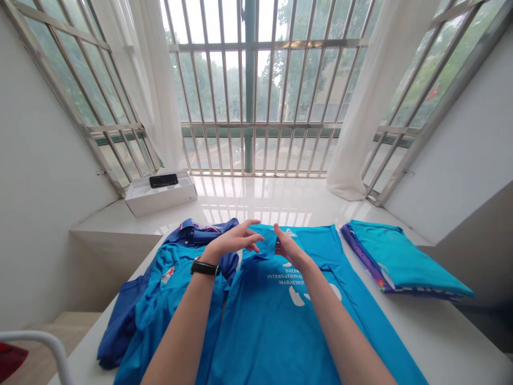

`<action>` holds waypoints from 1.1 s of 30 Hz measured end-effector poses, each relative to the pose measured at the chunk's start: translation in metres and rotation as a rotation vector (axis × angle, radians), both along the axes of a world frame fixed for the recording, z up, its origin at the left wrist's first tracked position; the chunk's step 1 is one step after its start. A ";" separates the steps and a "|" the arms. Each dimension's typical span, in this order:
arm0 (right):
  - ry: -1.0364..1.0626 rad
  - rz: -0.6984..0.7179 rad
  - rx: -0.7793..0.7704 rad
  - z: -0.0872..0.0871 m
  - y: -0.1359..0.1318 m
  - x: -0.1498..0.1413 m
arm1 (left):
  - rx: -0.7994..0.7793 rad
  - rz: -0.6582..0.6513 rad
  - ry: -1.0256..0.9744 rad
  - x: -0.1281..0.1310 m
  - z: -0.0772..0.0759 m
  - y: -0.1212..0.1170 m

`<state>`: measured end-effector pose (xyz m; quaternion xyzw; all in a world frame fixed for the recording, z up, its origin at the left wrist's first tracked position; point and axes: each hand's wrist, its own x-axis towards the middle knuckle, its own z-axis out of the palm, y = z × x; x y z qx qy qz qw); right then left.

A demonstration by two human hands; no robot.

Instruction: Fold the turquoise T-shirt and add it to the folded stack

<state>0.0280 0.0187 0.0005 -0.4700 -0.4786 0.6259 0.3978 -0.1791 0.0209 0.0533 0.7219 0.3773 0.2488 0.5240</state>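
A white box [160, 200] with a black object [163, 181] sits beside white curtains [160, 91], before barred windows [250, 80].

Both bare forearms enter from the bottom of the view and converge toward the centre. Left forearm [184, 331] runs up and to the right; right forearm [340, 331] runs up and to the left. Left hand [234, 240]: open, back of the hand up, fingers loosely spread and pointing right, wrist [205, 262] slightly bent. Right hand [290, 252]: open, held on edge and tilted, fingers together and pointing up and left. Fingertips of the left hand [256, 240] near the right hand's fingertips [277, 229], small gap between. Neither hand closed or gripping.
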 end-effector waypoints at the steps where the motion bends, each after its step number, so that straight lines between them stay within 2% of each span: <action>1: -0.053 -0.016 -0.016 -0.003 0.000 0.001 | 0.047 -0.002 0.051 -0.001 -0.002 0.001; 4: -0.328 -0.068 0.022 -0.016 0.003 0.004 | 0.237 0.125 0.331 -0.011 -0.012 0.007; 6: -0.470 -0.073 0.073 -0.022 0.004 0.006 | 0.290 0.142 0.501 -0.016 -0.020 0.012; 8: -0.531 -0.053 0.066 -0.026 0.005 0.009 | 0.289 0.105 0.589 -0.019 -0.027 0.015; 12: -0.567 0.007 -0.060 -0.024 0.006 0.016 | 0.285 0.092 0.644 -0.018 -0.034 0.017; 15: -0.451 -0.017 -0.002 -0.021 0.006 0.018 | 0.303 0.090 0.682 -0.016 -0.030 0.015; 19: -0.232 -0.081 0.068 -0.023 0.007 0.012 | 0.297 0.031 0.745 -0.011 -0.013 0.007; 22: -0.233 -0.121 0.065 -0.028 0.007 0.006 | 0.275 -0.027 0.727 0.001 -0.002 -0.001; 24: -0.278 -0.156 0.072 -0.031 0.009 0.006 | 0.312 -0.037 0.719 0.009 -0.002 -0.004; 26: -0.314 -0.185 0.079 -0.033 0.010 0.009 | 0.386 0.007 0.749 0.014 -0.008 -0.003; 29: -0.388 -0.201 0.087 -0.028 0.012 0.018 | 0.466 0.097 0.837 0.015 -0.026 0.004; 33: -0.455 -0.116 0.068 -0.017 0.010 0.031 | 0.499 0.141 0.855 0.010 -0.047 0.015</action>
